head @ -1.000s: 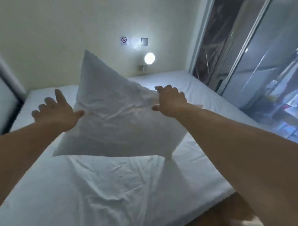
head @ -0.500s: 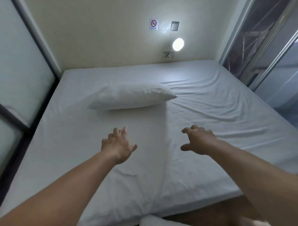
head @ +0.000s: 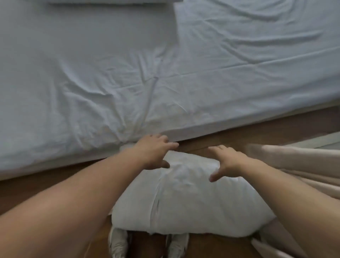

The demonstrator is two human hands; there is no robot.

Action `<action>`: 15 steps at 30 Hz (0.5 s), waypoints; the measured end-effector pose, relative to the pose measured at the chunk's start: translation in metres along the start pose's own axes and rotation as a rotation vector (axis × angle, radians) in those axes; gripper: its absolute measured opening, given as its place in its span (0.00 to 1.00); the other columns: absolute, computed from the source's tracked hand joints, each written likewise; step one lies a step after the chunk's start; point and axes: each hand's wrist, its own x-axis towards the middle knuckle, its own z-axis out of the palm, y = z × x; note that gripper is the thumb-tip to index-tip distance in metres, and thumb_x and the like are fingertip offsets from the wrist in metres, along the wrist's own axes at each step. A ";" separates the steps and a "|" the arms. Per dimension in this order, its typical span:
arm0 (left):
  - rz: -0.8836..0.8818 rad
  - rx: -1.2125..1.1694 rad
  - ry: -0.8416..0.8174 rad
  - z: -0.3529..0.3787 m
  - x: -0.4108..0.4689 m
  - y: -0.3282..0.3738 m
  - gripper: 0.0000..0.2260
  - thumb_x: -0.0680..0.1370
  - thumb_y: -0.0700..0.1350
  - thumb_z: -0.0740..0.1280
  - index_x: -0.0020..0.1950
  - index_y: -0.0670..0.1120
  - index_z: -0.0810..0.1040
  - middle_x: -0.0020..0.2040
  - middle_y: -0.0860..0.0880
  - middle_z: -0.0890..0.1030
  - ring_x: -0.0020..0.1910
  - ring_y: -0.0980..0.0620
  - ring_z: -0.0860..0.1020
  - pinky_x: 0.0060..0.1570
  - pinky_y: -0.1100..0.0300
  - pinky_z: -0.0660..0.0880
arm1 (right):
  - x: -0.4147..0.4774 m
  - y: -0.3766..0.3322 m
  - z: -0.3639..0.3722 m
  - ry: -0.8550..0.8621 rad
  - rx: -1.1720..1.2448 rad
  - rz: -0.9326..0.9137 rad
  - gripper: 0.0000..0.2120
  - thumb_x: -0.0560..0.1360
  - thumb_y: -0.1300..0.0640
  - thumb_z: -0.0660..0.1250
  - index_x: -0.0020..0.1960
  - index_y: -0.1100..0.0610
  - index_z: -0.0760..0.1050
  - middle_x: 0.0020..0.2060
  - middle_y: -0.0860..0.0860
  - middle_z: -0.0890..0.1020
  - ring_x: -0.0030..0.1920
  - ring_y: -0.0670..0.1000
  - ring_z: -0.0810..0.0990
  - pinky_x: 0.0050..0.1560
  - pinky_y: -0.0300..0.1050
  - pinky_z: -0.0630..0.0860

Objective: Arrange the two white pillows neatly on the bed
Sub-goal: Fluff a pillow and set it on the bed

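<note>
A white pillow (head: pixel 185 198) lies on the wooden floor just in front of the bed (head: pixel 110 73), partly over my shoes. My left hand (head: pixel 153 151) hovers over its far left end with fingers spread, holding nothing. My right hand (head: pixel 227 162) is spread above its far right end, also holding nothing. Whether the palms touch the pillow I cannot tell. The other white pillow (head: pixel 114 1) lies on the bed; only its near edge shows at the top of the view.
The bed's near edge (head: pixel 202 129) runs diagonally across the view, with wrinkled sheet above it. A beige cloth (head: pixel 298 162) lies on the floor at the right. My shoes (head: pixel 119 243) poke out below the pillow on the wooden floor (head: pixel 36 187).
The first pillow left my hands and landed on the bed. My view then tipped down to the floor, and both hands dropped over the second pillow there.
</note>
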 end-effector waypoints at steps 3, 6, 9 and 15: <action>-0.013 0.051 -0.138 0.079 0.052 -0.003 0.58 0.58 0.71 0.71 0.77 0.57 0.40 0.77 0.42 0.57 0.74 0.40 0.56 0.71 0.43 0.54 | 0.049 0.048 0.071 -0.055 -0.158 0.054 0.66 0.50 0.27 0.73 0.77 0.45 0.41 0.77 0.51 0.53 0.76 0.58 0.52 0.72 0.65 0.53; -0.079 0.069 -0.199 0.141 0.081 -0.015 0.66 0.50 0.74 0.70 0.75 0.56 0.34 0.73 0.39 0.62 0.70 0.38 0.61 0.68 0.42 0.56 | 0.083 0.070 0.124 0.020 -0.237 0.083 0.62 0.50 0.28 0.73 0.76 0.48 0.49 0.69 0.54 0.68 0.69 0.59 0.66 0.66 0.62 0.63; -0.001 0.007 -0.154 0.167 0.085 -0.020 0.53 0.53 0.70 0.72 0.73 0.58 0.54 0.54 0.47 0.78 0.48 0.45 0.75 0.42 0.52 0.67 | 0.090 0.065 0.149 0.110 -0.144 0.065 0.38 0.55 0.37 0.75 0.60 0.49 0.66 0.51 0.51 0.80 0.51 0.56 0.78 0.41 0.49 0.71; 0.042 -0.105 -0.197 0.099 -0.013 -0.032 0.29 0.63 0.64 0.70 0.62 0.64 0.66 0.51 0.54 0.82 0.50 0.48 0.79 0.38 0.56 0.69 | 0.003 0.010 0.080 0.010 -0.222 -0.057 0.23 0.62 0.40 0.72 0.50 0.46 0.67 0.45 0.48 0.82 0.46 0.55 0.80 0.37 0.49 0.73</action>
